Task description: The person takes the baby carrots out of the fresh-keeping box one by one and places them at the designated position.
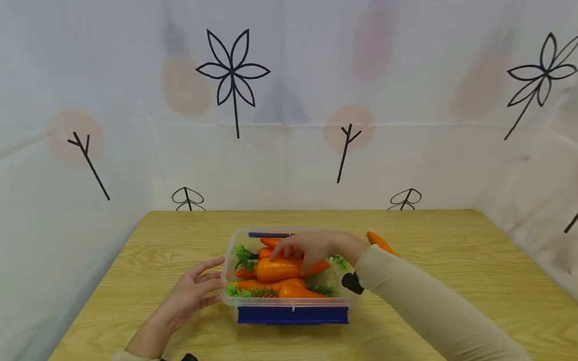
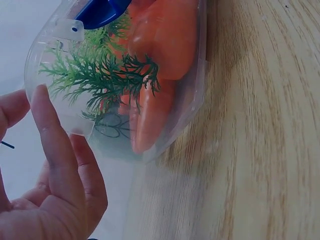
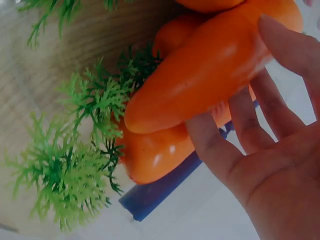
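A clear plastic box (image 1: pixel 266 301) with blue latches stands on the table, holding several orange toy carrots with green leafy tops. My right hand (image 1: pixel 315 248) reaches into it and grips one toy carrot (image 3: pixel 200 70), thumb on one side and fingers on the other in the right wrist view. At the box's left end is my left hand (image 1: pixel 192 295), its fingers loosely extended. One fingertip touches the clear rim in the left wrist view, where leaves (image 2: pixel 107 75) and carrots (image 2: pixel 165 40) show through the wall. The carrot tips under my right hand are partly hidden.
Another orange carrot (image 1: pixel 381 243) lies on the wooden table (image 1: pixel 458 280) to the right of the box, partly behind my right sleeve. A white cloth (image 1: pixel 287 163) printed with flowers and twigs hangs behind the table and along its sides.
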The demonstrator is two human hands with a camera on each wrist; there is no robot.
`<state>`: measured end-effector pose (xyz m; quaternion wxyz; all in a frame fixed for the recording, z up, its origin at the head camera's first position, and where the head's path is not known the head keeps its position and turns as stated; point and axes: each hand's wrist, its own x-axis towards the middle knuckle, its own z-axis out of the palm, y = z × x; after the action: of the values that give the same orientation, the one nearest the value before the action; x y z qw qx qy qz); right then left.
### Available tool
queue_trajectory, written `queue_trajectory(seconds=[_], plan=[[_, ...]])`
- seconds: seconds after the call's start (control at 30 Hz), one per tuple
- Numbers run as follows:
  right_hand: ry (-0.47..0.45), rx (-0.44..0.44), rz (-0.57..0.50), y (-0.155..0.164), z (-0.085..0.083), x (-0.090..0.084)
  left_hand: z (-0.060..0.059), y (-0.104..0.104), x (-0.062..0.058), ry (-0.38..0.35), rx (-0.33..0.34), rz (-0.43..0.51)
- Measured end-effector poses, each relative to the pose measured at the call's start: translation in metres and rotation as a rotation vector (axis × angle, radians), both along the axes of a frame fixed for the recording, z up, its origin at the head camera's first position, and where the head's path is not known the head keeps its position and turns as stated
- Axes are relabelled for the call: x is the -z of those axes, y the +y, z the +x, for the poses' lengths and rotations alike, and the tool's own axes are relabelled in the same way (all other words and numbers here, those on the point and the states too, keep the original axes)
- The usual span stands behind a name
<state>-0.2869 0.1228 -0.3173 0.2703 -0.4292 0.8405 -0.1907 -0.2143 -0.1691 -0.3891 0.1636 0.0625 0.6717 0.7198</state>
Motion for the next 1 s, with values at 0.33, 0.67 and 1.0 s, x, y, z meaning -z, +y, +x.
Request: queue_trajectory(seconds=[0.33,0.67,1.0], plan=[[0.052,-0.022,0.023,-0.004,-0.002,0.004,-0.001,0.001,0.003,-0.006,-0.006,-0.007],[0.103,-0.011,0.044,0.001,0.004,-0.005,-0.003,-0.001,0.006,0.002,0.012,0.004],[0.021,0.078,-0.008,0.007,0.01,-0.017,-0.001,0.0,0.004,-0.01,-0.003,0.002]])
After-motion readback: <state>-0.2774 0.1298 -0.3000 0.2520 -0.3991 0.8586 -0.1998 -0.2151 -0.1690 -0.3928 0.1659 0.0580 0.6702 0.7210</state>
